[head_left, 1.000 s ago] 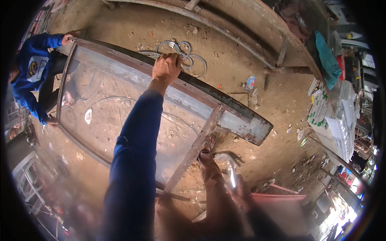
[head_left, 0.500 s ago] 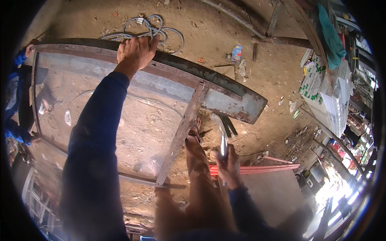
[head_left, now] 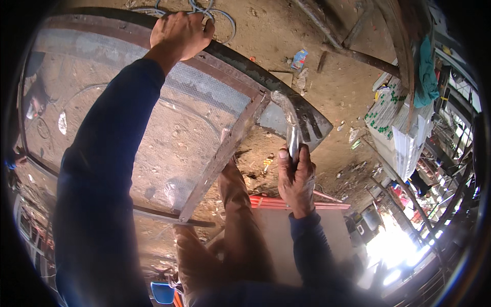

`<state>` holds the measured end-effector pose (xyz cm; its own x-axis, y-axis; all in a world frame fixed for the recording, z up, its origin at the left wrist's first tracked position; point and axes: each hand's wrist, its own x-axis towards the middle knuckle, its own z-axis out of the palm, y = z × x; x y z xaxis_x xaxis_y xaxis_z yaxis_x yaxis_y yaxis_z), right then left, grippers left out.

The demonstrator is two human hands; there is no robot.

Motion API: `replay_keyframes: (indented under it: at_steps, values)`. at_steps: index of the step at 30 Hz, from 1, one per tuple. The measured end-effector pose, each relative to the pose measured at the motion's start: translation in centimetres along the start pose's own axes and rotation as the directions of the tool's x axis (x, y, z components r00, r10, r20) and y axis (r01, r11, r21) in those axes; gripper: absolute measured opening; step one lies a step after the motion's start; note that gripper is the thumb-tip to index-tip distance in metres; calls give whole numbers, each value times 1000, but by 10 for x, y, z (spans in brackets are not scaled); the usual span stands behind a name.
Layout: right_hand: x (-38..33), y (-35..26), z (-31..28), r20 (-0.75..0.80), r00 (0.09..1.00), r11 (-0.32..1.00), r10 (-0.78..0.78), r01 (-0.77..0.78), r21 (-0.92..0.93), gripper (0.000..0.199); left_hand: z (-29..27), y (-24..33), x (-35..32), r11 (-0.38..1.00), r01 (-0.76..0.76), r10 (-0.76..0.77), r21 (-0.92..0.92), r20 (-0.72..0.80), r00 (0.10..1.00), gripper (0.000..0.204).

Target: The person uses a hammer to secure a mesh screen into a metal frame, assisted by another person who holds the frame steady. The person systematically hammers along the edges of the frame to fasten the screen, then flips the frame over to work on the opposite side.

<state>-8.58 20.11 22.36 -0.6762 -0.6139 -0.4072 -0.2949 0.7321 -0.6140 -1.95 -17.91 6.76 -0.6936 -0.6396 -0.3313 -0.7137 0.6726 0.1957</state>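
A wood-and-mesh screen frame (head_left: pixel 223 147) slants in front of me, with see-through wire mesh (head_left: pixel 179 138) inside its rails. Along its far side runs a long dark metal-looking strip (head_left: pixel 240 62) that juts past the frame's right corner. My left hand (head_left: pixel 182 35) is wrapped over that far side, gripping the frame. In my right hand (head_left: pixel 297 179) is a claw hammer (head_left: pixel 293 125), held by its shiny handle; its head is up beside the frame's far right corner, over the jutting strip's end. Whether the head touches anything, I cannot tell.
Another person's hand (head_left: pixel 19 157) is at the frame's left end. Grey cable (head_left: pixel 227 25) lies coiled on the dirt floor beyond. Red pipes (head_left: pixel 327 205) and a pale board (head_left: pixel 279 230) lie near my legs. Wooden poles (head_left: pixel 353 53) and stacked panels (head_left: pixel 401 120) stand at the right.
My right hand has raised the hammer up toward the frame's far right corner. The frame appears higher and further left in view, with my left hand still gripping its far side.
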Motion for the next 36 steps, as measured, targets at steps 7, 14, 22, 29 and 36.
replay_keyframes:
  at_steps: [7, 14, 22, 29, 36]
  values:
    - [-21, -11, 74, 5, 863, 568, 505, -336, 751, 51, -4, 0, 4, 999, 26, -23, -42, 74, 997, 48]
    - [-10, -8, 155, -22, 825, 106, 564, -46, 993, 48, -3, 15, 7, 998, 58, -60, 41, 58, 996, 48]
    - [-1, -29, 175, -6, 840, -67, 542, 50, 996, 43, 0, 21, 8, 997, 74, -75, 35, 14, 997, 45]
    - [-10, -27, 166, -80, 797, -35, 599, 125, 991, 44, 2, 23, 8, 996, 82, -82, 23, 15, 997, 45]
    - [-1, -34, 171, -130, 770, -37, 624, 195, 980, 43, 4, 22, 9, 996, 76, -76, 45, 3, 997, 43]
